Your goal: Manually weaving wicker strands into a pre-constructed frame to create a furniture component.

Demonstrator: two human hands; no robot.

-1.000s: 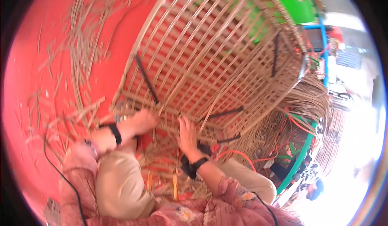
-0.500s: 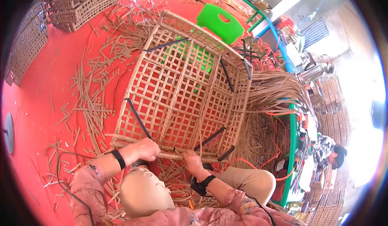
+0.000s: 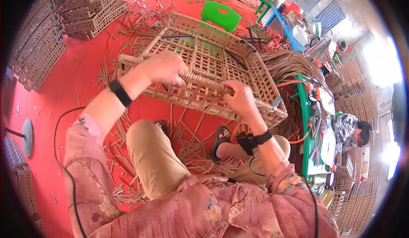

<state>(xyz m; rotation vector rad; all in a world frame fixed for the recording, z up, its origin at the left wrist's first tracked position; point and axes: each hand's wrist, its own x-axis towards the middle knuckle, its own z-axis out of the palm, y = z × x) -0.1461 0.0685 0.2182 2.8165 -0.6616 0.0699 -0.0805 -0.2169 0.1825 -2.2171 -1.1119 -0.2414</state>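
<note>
A large rectangular woven basket (image 3: pixel 204 63) is in front of me, tilted, with an open-lattice bottom and braided rim. Dark strips lie across its inner corners. My left hand (image 3: pixel 168 69) is closed over the near rim, left of its middle. Further right along that same edge, my right hand (image 3: pixel 240 98) has its fingers curled round the rim. The undersides of both hands' fingers are partly hidden.
Cut strips (image 3: pixel 128 182) litter the red floor. A green chair (image 3: pixel 220 15) stands beyond the basket. Long strips (image 3: pixel 285 63) drape near a green-edged table (image 3: pixel 304 123) with tools. Stacked baskets (image 3: pixel 91 12) rise at far left. A person (image 3: pixel 351 129) sits at right.
Both hands and the basket's near rim have moved up and away from me, tilting the basket. The outer face of its near wall, my knees and my feet have come into sight.
</note>
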